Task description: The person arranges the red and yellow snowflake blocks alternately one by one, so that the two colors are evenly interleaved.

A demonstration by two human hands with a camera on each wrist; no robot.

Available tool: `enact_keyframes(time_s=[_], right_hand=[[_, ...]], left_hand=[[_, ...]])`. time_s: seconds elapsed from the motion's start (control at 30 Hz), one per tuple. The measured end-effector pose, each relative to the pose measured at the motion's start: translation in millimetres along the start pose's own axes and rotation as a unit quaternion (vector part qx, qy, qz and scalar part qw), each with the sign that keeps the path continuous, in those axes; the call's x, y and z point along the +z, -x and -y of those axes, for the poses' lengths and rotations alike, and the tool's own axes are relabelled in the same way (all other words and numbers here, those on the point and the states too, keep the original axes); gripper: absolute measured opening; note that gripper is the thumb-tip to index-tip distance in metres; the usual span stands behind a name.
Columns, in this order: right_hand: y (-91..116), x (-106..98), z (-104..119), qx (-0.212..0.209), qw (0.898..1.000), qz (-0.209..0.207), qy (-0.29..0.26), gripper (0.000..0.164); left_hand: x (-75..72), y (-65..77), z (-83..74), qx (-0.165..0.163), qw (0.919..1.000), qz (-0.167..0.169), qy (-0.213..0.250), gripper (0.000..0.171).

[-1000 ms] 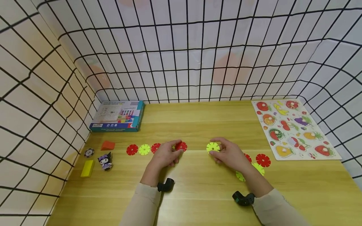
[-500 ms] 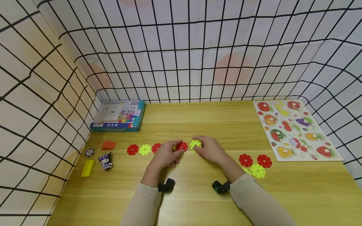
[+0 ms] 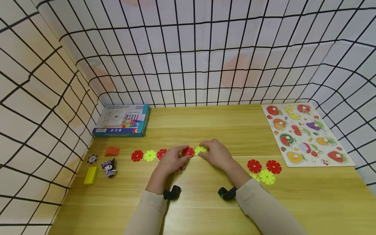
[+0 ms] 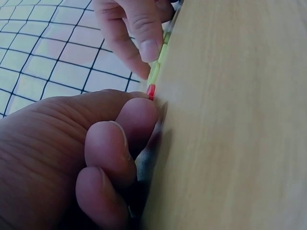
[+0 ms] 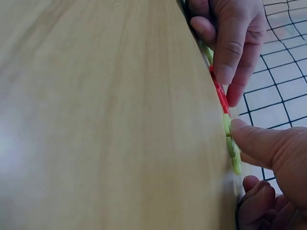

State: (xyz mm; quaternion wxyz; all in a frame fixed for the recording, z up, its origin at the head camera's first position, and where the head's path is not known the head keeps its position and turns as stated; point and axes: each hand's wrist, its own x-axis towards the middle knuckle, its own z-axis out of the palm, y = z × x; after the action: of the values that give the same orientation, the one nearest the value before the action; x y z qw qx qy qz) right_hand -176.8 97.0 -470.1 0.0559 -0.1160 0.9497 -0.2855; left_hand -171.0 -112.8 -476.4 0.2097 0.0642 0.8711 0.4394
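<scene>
Slotted plastic discs lie in a row, alternating red and yellow-green. My left hand [image 3: 171,160] pinches a red disc [image 3: 189,152] between thumb and forefinger; another yellow-green disc is mostly hidden under that hand. My right hand [image 3: 216,155] holds a yellow-green disc [image 3: 200,151] at its right side by thumb and forefinger, right up against the red one. The right wrist view shows this yellow-green disc [image 5: 231,143] low at the table surface, its edge meeting the red disc [image 5: 220,96]. Left of my left hand are a red disc [image 3: 137,155], a yellow-green disc [image 3: 150,155] and another red disc [image 3: 162,153].
Several red and yellow-green discs [image 3: 267,177] lie right of my right forearm. A fruit puzzle board [image 3: 306,134] is at right, a boxed set [image 3: 121,120] at back left. A figurine [image 3: 109,168], yellow block [image 3: 91,175], orange wedge [image 3: 112,151] and round chip [image 3: 92,159] sit left. Black mesh [image 3: 202,55] stands behind.
My right hand has carried the yellow-green disc leftward and lowered it beside the red disc at my left fingertips. My left hand has stayed in place.
</scene>
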Motion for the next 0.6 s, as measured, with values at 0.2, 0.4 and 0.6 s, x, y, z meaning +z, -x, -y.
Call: enact_keyframes(time_s=[0.2,0.4,0.6], right_hand=[[14.0,-9.7,-11.0,-0.011,0.998,-0.02,-0.051,0.044],[48.9,-38.7,-24.9,-0.001,0.998,-0.038,-0.04,0.043],[83.9,-61.6,-56.5,0.018,0.999,-0.033,-0.036,0.043]], left_hand=[[0.2,1.0,2.5,0.003,1.0,-0.002,0.003,0.053],[0.9,0.2,4.1,0.007,0.9999,-0.008,-0.002,0.053],[0.9,1.1,1.3,0.027,0.999,-0.013,-0.033,0.052]])
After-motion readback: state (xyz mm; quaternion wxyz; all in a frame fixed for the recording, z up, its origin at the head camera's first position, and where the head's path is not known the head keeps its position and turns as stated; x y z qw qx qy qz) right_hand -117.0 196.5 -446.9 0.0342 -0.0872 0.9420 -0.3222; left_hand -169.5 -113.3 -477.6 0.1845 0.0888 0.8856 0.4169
